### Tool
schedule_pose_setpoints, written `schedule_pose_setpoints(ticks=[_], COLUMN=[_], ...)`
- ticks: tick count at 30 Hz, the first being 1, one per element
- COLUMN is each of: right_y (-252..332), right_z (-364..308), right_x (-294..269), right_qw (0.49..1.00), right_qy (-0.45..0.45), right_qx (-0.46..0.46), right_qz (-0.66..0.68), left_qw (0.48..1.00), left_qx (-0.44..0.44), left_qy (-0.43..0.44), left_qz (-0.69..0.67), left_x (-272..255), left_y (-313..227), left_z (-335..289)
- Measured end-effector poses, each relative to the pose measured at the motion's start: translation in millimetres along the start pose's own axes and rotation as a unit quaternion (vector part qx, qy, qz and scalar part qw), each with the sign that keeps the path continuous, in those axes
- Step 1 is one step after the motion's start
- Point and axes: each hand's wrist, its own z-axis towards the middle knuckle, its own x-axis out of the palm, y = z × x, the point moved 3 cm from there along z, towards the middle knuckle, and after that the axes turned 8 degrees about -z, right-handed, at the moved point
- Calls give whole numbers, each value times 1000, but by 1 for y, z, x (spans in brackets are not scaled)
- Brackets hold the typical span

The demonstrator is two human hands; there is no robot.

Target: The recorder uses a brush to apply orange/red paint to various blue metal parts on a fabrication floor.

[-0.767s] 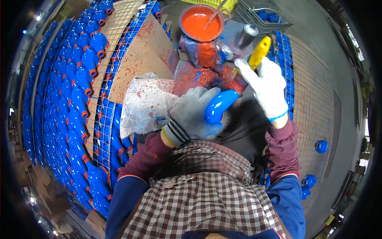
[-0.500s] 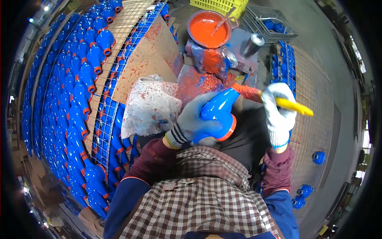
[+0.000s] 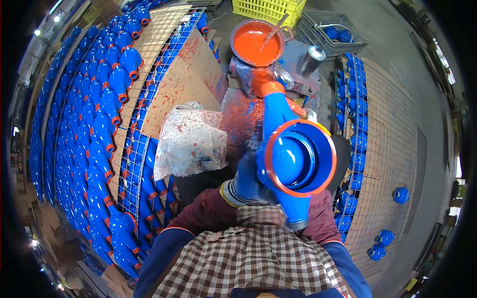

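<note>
A blue pipe fitting [image 3: 290,164] with a wide round mouth, its rim orange, is held up in front of me. Its upper end is orange; the lower end is threaded. My left hand [image 3: 247,179], in a paint-stained grey-white glove, grips it from the left side, fingers partly hidden behind. Most of my right hand [image 3: 312,116] is hidden behind the fitting; a bit of white glove shows beside the paintbrush [image 3: 297,107] it holds, near the orange end. Beyond stands a pot [image 3: 256,42] of orange paint with a stirring stick in it.
Rows of blue fittings with orange ends [image 3: 94,114] fill racks on the left. A spattered cloth [image 3: 189,139] lies beside cardboard [image 3: 186,74]. A metal can [image 3: 311,60], a yellow crate [image 3: 271,9] and a grey crate [image 3: 338,47] stand farther off. A wire-mesh rack [image 3: 382,149] is on the right.
The fitting has turned so its wide mouth faces up toward me. My right hand with the paintbrush has moved left, behind the fitting.
</note>
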Motion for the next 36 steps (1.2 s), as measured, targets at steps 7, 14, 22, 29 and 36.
schedule_pose_setpoints(ticks=[7, 14, 22, 29, 36], right_y=[31, 93, 101, 116, 94], right_z=[38, 61, 56, 25, -1], right_x=[-27, -21, 5, 2, -28], right_qw=[993, 869, 688, 603, 900], right_qy=[-98, -22, 76, -6, 27], right_qx=[26, -268, -343, -522, -350], right_qz=[63, -414, -635, -603, -257], left_qw=[970, 731, 293, 395, 772], left_qx=[-142, -146, -104, -53, -99], left_qy=[-195, -137, 79, 17, -172], left_qz=[43, 652, 947, 917, 604], left_x=[17, 14, 32, 21, 2], left_y=[-18, -35, -19, -32, -45], left_z=[30, 36, 50, 47, 21])
